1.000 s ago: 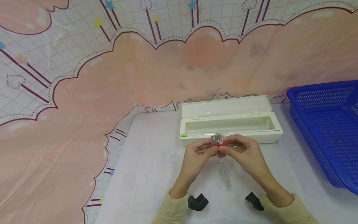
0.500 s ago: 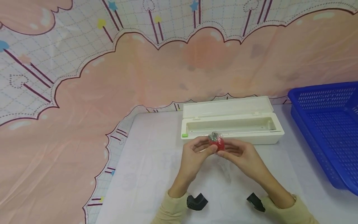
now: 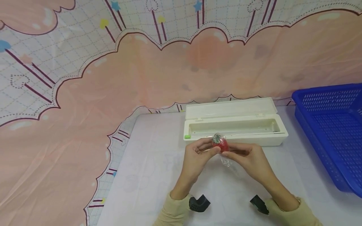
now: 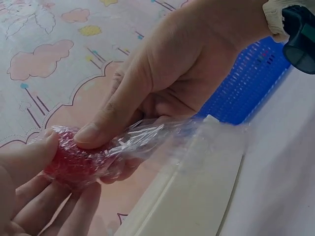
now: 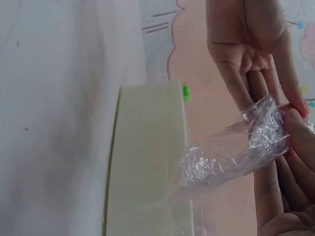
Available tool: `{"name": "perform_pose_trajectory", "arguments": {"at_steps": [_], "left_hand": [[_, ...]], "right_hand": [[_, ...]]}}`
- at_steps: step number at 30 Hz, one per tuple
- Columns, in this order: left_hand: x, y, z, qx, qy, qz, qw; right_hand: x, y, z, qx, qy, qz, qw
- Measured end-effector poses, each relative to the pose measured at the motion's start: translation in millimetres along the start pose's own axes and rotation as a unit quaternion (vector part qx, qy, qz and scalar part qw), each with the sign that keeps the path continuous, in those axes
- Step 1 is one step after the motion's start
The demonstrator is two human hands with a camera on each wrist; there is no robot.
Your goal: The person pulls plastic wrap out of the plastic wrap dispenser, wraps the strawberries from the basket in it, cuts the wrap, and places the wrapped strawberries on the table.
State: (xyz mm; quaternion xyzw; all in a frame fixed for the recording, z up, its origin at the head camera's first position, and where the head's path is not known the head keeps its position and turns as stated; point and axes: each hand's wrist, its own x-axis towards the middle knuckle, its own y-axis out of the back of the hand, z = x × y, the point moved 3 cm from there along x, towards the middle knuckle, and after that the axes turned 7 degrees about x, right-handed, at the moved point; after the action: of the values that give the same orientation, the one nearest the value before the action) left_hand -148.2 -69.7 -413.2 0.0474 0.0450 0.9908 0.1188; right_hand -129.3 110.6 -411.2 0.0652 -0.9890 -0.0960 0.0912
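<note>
Holding the wrapped strawberry [image 3: 221,145] between both hands, I have it lifted off the table [image 3: 147,175] just below centre of the head frame, directly in front of the open white dispenser box [image 3: 236,125]. My left hand [image 3: 198,157] pinches the fruit from the left, thumb and fingertips curled against its red side; my right hand [image 3: 249,160] pinches it from the right, thumb pressed on top where the cling film [image 4: 147,140] bunches. Neither hand is nearer: the berry sits squarely between them, green cap tilted toward the box and pointed end toward me. What matters for the next move, I judge, is the loose tail of film: in the head view it trails down and to the right from the berry, under my right fingers, and in the right wrist view it hangs free as a crumpled twist [image 5: 231,157] away from the fruit. That puts the tail on the right hand's side. A blue basket [image 3: 333,131] stands well apart at the right edge of the frame.
</note>
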Motion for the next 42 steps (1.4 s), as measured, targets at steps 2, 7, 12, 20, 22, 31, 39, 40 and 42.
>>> {"name": "perform_pose_trajectory", "arguments": {"at_steps": [2,7,12,20,22,31,39,40,42], "left_hand": [[0.3,0.5,0.1,0.001,0.007,-0.007,0.9999],[0.5,0.0,0.1,-0.011,0.026,-0.027,0.9992],[0.0,-0.1,1.4,0.009,0.022,-0.035,0.9991],[-0.3,2.0,4.5,-0.017,0.025,-0.037,0.9989],[-0.3,1.7,4.5,-0.028,0.028,-0.038,0.9985],[-0.8,1.1,3.5,-0.036,0.013,-0.051,0.998],[-1.6,4.3,5.2,0.003,-0.047,-0.098,0.9941],[-1.8,4.7,5.5,0.011,-0.053,-0.101,0.9934],[-2.0,6.0,6.6,0.022,-0.058,-0.097,0.9933]], "right_hand": [[0,1,-1,-0.005,0.001,-0.003,1.0],[-1,4,-2,-0.022,0.014,-0.016,1.0],[-1,4,-3,-0.028,0.031,-0.031,0.999],[1,3,-2,-0.061,0.021,-0.02,0.998],[1,4,-2,-0.061,0.016,-0.017,0.998],[1,8,-5,-0.013,0.044,-0.027,0.999],[0,10,-9,-0.034,0.077,-0.056,0.995],[-1,11,-9,-0.042,0.08,-0.057,0.994],[-1,12,-10,-0.053,0.088,-0.059,0.993]]}}
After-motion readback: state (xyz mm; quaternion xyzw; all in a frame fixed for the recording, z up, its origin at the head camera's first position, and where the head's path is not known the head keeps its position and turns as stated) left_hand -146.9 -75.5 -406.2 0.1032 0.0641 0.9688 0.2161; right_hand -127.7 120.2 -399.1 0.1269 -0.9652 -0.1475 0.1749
